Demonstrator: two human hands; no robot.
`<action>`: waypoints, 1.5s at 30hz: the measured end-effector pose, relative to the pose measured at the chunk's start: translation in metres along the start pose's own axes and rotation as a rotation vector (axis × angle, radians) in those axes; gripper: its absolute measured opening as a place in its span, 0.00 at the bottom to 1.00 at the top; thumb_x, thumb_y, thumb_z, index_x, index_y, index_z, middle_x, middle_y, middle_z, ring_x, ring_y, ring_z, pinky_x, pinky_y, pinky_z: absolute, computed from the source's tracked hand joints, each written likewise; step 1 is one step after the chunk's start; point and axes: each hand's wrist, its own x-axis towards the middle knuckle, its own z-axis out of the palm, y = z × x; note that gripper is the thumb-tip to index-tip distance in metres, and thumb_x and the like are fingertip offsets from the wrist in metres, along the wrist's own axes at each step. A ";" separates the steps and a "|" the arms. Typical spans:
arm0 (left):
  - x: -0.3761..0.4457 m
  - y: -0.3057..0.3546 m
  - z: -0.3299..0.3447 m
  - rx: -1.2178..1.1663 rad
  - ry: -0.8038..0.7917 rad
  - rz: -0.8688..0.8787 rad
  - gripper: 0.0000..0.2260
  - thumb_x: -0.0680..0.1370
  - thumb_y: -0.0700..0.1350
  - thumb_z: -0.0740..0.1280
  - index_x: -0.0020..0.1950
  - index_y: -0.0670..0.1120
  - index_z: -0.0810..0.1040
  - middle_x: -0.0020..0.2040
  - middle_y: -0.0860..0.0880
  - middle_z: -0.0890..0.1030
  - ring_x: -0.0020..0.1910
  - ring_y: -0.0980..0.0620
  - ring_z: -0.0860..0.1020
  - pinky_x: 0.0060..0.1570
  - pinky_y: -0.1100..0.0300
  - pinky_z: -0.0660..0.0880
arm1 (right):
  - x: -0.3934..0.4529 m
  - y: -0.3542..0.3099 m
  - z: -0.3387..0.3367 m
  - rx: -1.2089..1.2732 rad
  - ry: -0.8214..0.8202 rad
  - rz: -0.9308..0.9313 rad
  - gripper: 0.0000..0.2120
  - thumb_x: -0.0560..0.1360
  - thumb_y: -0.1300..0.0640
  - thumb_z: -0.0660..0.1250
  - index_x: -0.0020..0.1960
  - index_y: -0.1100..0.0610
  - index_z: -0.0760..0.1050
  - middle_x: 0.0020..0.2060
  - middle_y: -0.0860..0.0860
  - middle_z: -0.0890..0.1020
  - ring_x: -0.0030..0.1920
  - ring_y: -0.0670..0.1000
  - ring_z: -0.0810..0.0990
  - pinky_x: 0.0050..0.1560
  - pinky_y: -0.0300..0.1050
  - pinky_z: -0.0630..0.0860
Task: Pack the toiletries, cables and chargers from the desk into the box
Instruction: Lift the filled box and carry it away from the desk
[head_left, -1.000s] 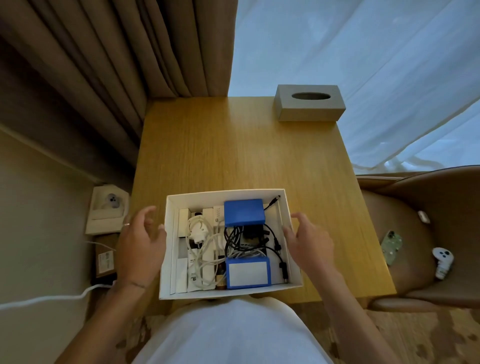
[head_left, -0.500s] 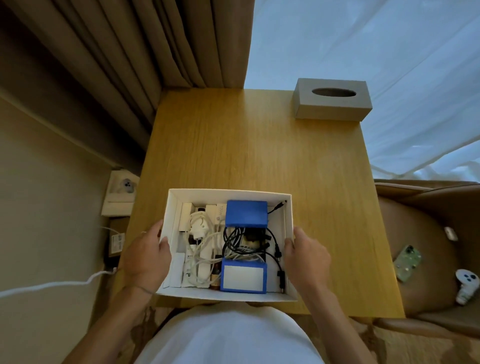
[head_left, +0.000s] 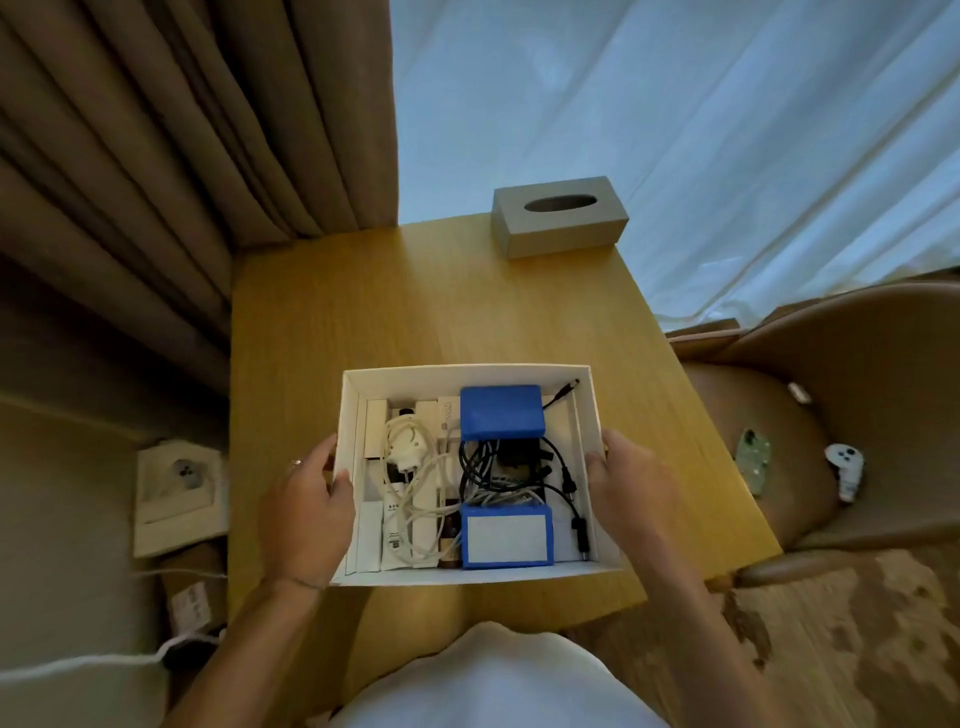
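A white open box (head_left: 467, 373) sits on the wooden desk (head_left: 426, 301) near its front edge. Inside lie two blue cases (head_left: 501, 411), a tangle of black cables (head_left: 524, 467), a white charger with its white cable (head_left: 408, 452) and white toiletry packets (head_left: 376, 426). My left hand (head_left: 306, 509) grips the box's left wall, thumb over the rim. My right hand (head_left: 631, 488) grips the right wall the same way.
A grey tissue box (head_left: 558, 215) stands at the desk's far right corner. Brown curtains (head_left: 171, 130) hang on the left, a sheer one on the right. A brown chair (head_left: 857, 405) at the right holds a white controller (head_left: 847, 467). A wall socket (head_left: 179, 491) sits low on the left.
Both hands have closed in from beside the box onto its side walls. The view has shifted, so the box appears nearer the desk's front edge.
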 end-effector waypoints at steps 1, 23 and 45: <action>0.004 0.002 0.000 -0.022 -0.023 0.031 0.20 0.80 0.41 0.64 0.72 0.51 0.72 0.49 0.48 0.83 0.34 0.50 0.77 0.34 0.54 0.78 | -0.006 0.001 -0.004 0.000 0.027 0.031 0.05 0.82 0.53 0.63 0.49 0.52 0.76 0.33 0.46 0.78 0.32 0.47 0.78 0.29 0.40 0.75; -0.094 0.122 0.051 0.063 -0.473 0.751 0.18 0.77 0.39 0.69 0.66 0.52 0.79 0.38 0.55 0.78 0.32 0.57 0.76 0.27 0.63 0.68 | -0.282 0.105 -0.045 0.141 0.477 0.824 0.07 0.80 0.58 0.64 0.44 0.54 0.78 0.28 0.50 0.77 0.28 0.50 0.76 0.29 0.49 0.75; -0.505 0.134 0.081 0.032 -0.983 1.483 0.16 0.80 0.43 0.66 0.67 0.53 0.77 0.41 0.53 0.81 0.38 0.54 0.79 0.42 0.48 0.80 | -0.747 0.139 0.001 0.215 0.882 1.606 0.08 0.81 0.58 0.63 0.45 0.58 0.78 0.32 0.52 0.79 0.31 0.50 0.75 0.30 0.41 0.67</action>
